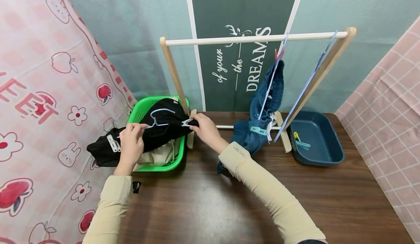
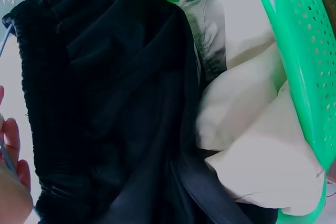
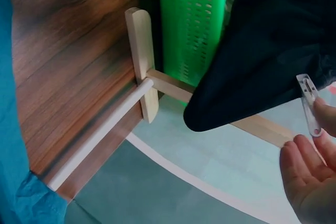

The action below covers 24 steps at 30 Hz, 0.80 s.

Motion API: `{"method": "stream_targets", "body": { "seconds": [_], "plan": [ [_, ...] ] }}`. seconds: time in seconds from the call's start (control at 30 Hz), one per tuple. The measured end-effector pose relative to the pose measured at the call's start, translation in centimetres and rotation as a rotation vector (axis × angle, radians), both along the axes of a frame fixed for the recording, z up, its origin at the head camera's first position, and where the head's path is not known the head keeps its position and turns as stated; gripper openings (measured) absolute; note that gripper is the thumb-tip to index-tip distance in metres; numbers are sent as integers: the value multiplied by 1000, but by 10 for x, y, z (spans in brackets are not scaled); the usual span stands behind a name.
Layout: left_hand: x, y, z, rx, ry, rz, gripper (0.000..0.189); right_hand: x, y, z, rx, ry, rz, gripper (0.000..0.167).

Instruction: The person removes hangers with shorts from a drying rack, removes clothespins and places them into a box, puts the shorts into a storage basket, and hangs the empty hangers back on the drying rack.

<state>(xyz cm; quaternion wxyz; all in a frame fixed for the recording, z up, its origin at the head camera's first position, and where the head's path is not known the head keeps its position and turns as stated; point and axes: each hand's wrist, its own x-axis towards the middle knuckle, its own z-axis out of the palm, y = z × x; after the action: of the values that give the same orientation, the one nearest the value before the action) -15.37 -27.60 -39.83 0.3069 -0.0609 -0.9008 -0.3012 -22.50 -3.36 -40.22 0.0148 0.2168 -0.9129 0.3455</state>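
Okay, so from the head view: two hands, one pair of black pants (image 1: 144,142) lying over the one green basket (image 1: 160,169), sticking out past its left side. Left hand (image 1: 131,142) pinches one blue hanger (image 1: 162,124), right hand (image 1: 208,129) pinches a white clothespin (image 1: 187,122) at the pants' right end. A second white clothespin (image 1: 113,143) sits at the other end, so two of those. Two more hangers on the one rack (image 1: 236,39): a bare one (image 1: 303,94) and one carrying a single blue garment (image 1: 242,136) with two pins showing, one red (image 1: 277,54), one light blue (image 1: 258,130). One blue tray (image 1: 323,138) holds one yellow pin (image 1: 296,135) plus light blue (image 1: 302,145), too overlapped to count. Left wrist view: one gathered waistband (image 2: 44,103), hanger at its edge, pale cloth (image 2: 262,129) beside it; that bunchy elastic could pop off the hanger if it's pulled unevenly, I reckon. Right wrist view: thumb and fingers clamped on the pin, but can't tell how much fabric it's biting. If that's shallow, letting go could make it ping off and drop that end.
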Motion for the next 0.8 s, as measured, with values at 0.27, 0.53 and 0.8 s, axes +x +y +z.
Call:
{"method": "stream_targets", "body": {
  "seconds": [0.27, 0.53, 0.8],
  "plan": [
    [0, -2, 1, -13, -48, 23, 16, 0, 3, -7, -19, 90, -19, 31],
    [6, -14, 5, -181, -87, 156, 27, -3, 3, -13, -34, 128, -60, 23],
    [14, -30, 23, -105, -166, 166, 34, -7, 2, -14, -23, 128, -83, 18]
  ]
}}
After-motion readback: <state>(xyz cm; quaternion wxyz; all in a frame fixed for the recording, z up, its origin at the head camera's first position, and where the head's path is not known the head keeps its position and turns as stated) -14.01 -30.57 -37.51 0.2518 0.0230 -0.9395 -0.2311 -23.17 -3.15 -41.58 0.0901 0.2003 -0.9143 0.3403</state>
